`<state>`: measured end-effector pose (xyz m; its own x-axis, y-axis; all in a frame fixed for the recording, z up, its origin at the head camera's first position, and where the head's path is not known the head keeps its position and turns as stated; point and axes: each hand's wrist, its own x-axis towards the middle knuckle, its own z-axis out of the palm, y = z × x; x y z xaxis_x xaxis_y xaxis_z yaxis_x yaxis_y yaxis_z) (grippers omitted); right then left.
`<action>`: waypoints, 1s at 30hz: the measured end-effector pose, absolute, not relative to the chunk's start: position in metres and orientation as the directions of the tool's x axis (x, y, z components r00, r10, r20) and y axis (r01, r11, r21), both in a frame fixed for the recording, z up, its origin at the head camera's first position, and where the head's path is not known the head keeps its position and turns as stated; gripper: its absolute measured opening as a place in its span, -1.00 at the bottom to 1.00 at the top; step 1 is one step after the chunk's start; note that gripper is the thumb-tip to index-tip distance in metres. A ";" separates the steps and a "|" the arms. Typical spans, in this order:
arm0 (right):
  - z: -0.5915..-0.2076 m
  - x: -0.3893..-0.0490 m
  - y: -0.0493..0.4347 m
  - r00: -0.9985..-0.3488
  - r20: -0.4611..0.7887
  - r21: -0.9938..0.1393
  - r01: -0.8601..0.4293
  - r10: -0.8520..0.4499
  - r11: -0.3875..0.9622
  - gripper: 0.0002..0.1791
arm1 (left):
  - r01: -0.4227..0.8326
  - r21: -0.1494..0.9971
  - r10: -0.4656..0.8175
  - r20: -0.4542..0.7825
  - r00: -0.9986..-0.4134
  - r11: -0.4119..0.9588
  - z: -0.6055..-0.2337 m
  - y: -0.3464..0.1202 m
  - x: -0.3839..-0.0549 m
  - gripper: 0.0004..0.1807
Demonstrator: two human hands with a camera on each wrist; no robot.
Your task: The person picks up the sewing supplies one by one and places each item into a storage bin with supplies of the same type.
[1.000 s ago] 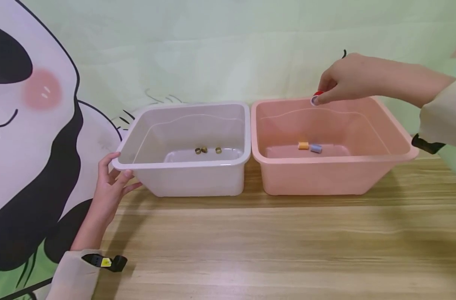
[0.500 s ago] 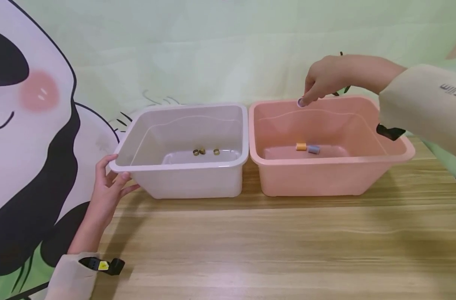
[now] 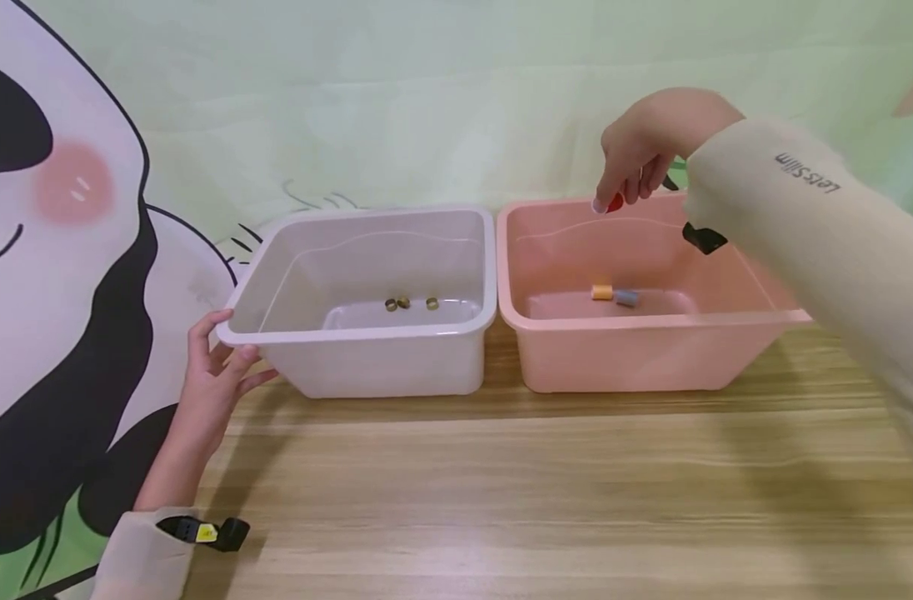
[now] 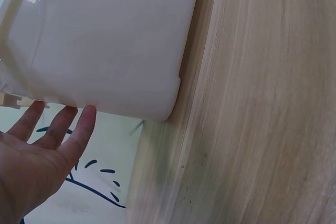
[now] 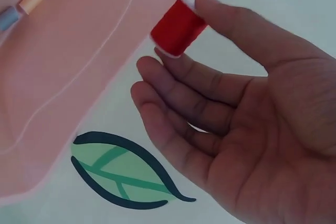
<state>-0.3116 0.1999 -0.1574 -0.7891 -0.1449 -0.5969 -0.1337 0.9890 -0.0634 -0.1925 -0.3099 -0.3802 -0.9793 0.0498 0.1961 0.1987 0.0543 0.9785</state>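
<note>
My right hand pinches a spool of red thread between thumb and fingertips, above the back rim of the pink plastic bin. The spool's white end shows by the thumb. On that bin's floor lie a spool of yellow-orange thread and a spool of grey-blue thread, side by side. My left hand holds the front left corner of the white plastic bin, thumb on the front and fingers along the side. Inside it are three small brass-coloured rings, one of them a ring apart from the others.
Both bins stand side by side on a wood-grain table, their rims nearly touching. Behind them hangs a pale green cloth, printed with a large panda at the left. The right sleeve crosses over the pink bin's right end.
My right hand has moved left above the pink bin with the red spool and turned at the wrist, fingers now pointing down. My left hand keeps its hold on the white bin.
</note>
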 end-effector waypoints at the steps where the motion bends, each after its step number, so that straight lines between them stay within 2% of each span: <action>1: -0.158 -0.313 0.200 -0.793 -0.593 -0.063 -0.127 -0.140 0.990 -0.37 | 0.200 0.978 0.050 0.197 -0.979 0.055 -0.380 -0.310 -0.192 -0.34; 7: -0.168 -0.318 0.203 -0.814 -0.566 -0.094 -0.093 -0.130 0.991 -0.46 | 0.205 0.978 0.051 0.202 -0.978 0.042 -0.381 -0.310 -0.192 -0.34; 13: -0.181 -0.317 0.210 -0.842 -0.533 -0.153 0.003 -0.080 0.988 -0.45 | 0.204 0.978 0.050 0.202 -0.978 0.037 -0.382 -0.309 -0.191 -0.35; 21: -0.189 -0.316 0.212 -0.890 -0.452 -0.110 -0.012 -0.061 0.994 -0.60 | 0.195 0.979 0.043 0.192 -0.980 0.064 -0.381 -0.310 -0.188 -0.33; 30: -0.198 -0.309 0.198 -0.909 -0.417 -0.217 0.127 0.026 0.968 -0.57 | 0.205 0.977 0.037 0.203 -0.978 0.053 -0.380 -0.311 -0.187 -0.33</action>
<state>-0.3092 0.1981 -0.1977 -0.9086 0.0259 -0.4168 0.1273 0.9677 -0.2174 -0.1870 -0.3113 -0.3797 -0.9785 0.0366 0.2031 0.2048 0.0529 0.9774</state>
